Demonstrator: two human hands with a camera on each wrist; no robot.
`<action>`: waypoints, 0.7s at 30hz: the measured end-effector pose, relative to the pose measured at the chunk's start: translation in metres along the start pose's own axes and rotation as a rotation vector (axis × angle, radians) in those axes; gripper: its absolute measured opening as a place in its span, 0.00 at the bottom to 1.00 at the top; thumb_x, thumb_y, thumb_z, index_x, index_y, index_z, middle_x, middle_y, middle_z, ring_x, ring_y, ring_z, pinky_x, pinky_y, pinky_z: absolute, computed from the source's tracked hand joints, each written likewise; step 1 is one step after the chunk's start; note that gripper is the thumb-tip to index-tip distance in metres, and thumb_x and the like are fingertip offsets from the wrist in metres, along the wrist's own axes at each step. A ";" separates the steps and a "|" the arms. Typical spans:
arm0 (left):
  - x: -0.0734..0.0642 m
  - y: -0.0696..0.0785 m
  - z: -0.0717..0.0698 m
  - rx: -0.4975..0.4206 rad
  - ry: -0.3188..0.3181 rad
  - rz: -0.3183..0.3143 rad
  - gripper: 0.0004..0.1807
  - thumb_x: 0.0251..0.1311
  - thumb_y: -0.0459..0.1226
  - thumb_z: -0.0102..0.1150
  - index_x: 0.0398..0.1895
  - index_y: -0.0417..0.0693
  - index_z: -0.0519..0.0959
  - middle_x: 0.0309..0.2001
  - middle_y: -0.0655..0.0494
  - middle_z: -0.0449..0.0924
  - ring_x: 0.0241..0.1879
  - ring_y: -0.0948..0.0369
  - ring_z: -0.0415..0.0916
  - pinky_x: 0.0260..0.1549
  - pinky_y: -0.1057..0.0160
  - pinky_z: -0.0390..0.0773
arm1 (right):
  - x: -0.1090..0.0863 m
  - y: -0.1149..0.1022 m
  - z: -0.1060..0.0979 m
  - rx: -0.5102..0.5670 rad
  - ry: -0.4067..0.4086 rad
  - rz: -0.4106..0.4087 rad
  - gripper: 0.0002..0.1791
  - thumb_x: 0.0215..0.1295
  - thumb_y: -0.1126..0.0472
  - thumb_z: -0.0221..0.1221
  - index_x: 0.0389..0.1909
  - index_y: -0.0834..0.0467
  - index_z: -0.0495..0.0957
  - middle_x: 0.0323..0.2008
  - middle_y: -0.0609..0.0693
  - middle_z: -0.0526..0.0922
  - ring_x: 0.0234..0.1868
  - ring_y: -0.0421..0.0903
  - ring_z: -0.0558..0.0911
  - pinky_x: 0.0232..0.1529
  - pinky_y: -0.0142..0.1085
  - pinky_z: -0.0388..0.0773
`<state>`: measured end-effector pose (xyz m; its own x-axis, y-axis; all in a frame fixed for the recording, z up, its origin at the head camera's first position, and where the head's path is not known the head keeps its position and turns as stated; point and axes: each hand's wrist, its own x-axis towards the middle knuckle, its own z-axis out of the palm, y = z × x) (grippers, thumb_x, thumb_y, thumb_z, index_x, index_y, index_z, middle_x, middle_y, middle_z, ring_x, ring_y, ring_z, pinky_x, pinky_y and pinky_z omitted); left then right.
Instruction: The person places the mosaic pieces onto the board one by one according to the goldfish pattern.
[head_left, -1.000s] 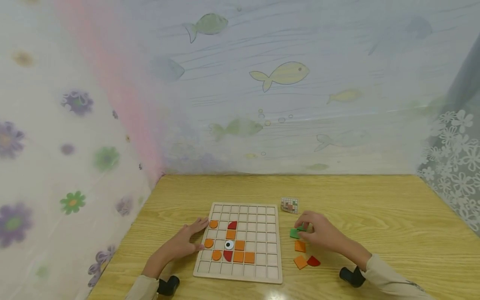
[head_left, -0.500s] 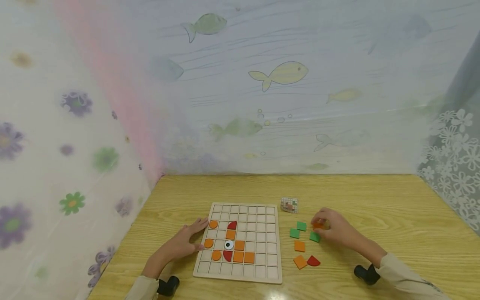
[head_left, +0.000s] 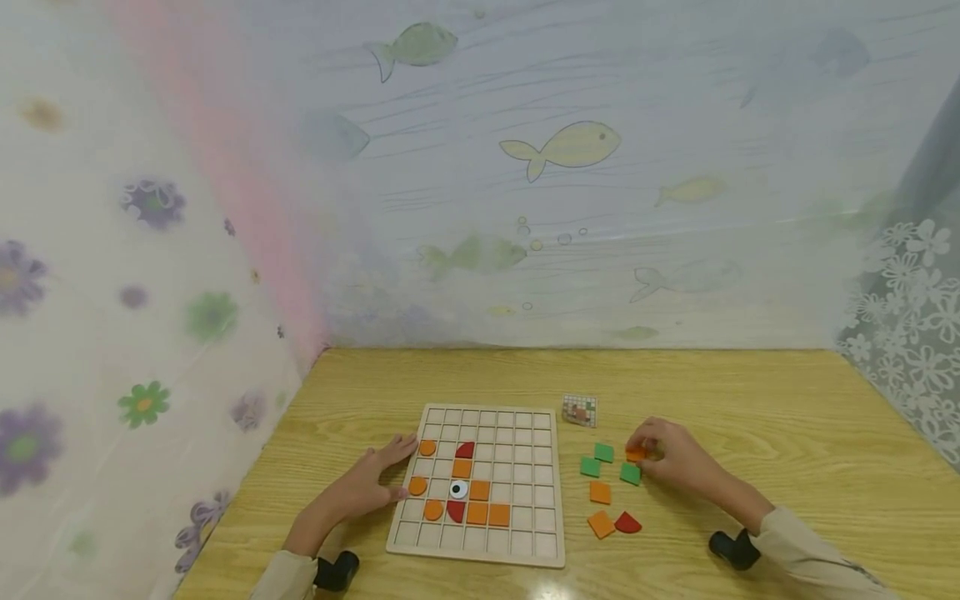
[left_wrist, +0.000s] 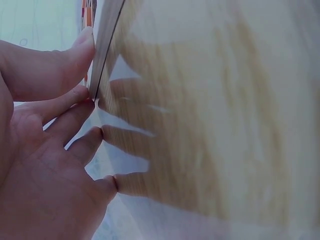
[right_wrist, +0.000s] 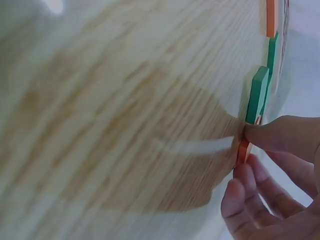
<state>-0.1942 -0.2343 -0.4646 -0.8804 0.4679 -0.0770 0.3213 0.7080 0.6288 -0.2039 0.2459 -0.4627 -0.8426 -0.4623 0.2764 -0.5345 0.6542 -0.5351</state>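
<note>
Green tiles (head_left: 630,474) lie beside the right grip (head_left: 672,457) pinching an orange tile (head_left: 635,456), left grip (head_left: 365,483) spread.

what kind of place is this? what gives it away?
Probably an indoor play or activity corner, though a makeshift booth is possible: fish-print sheeting behind, flower-print sheeting on the left, and a gridded puzzle board in front.

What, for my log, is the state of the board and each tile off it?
Pale wooden grid board: flat, partly filled, left hand touching it
Far orange square tile: pinched by the right hand
Two nearer orange square tiles: loose, flat
Three green square tiles: loose, flat
Red quarter-circle tile beside the board: loose, flat
</note>
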 end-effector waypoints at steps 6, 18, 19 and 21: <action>0.000 0.003 -0.002 -0.004 -0.005 -0.001 0.39 0.56 0.34 0.63 0.71 0.41 0.58 0.72 0.42 0.51 0.71 0.43 0.42 0.64 0.35 0.36 | 0.001 0.001 0.001 0.016 0.007 -0.002 0.11 0.49 0.76 0.63 0.32 0.59 0.83 0.31 0.48 0.78 0.26 0.39 0.71 0.24 0.31 0.72; 0.001 0.002 -0.002 0.017 -0.005 0.011 0.39 0.56 0.35 0.64 0.71 0.42 0.59 0.72 0.43 0.52 0.71 0.43 0.44 0.63 0.34 0.38 | 0.000 -0.002 -0.002 0.024 0.016 -0.020 0.09 0.50 0.73 0.63 0.32 0.58 0.82 0.29 0.47 0.78 0.25 0.39 0.71 0.23 0.30 0.70; 0.002 0.002 -0.002 0.022 -0.005 0.012 0.39 0.56 0.35 0.64 0.71 0.42 0.59 0.72 0.43 0.52 0.71 0.43 0.44 0.63 0.34 0.38 | 0.000 -0.004 -0.002 0.031 0.013 -0.024 0.09 0.51 0.73 0.63 0.32 0.58 0.82 0.29 0.47 0.78 0.25 0.39 0.72 0.23 0.30 0.71; 0.002 0.002 -0.003 0.027 -0.003 0.013 0.39 0.56 0.35 0.64 0.71 0.42 0.59 0.71 0.43 0.53 0.71 0.43 0.45 0.63 0.33 0.39 | 0.002 -0.008 -0.003 0.047 0.009 -0.036 0.09 0.51 0.73 0.63 0.32 0.58 0.82 0.30 0.47 0.79 0.26 0.40 0.73 0.23 0.30 0.72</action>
<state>-0.1960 -0.2336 -0.4612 -0.8748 0.4792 -0.0713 0.3423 0.7156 0.6089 -0.2013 0.2413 -0.4558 -0.8234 -0.4798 0.3030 -0.5610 0.6082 -0.5616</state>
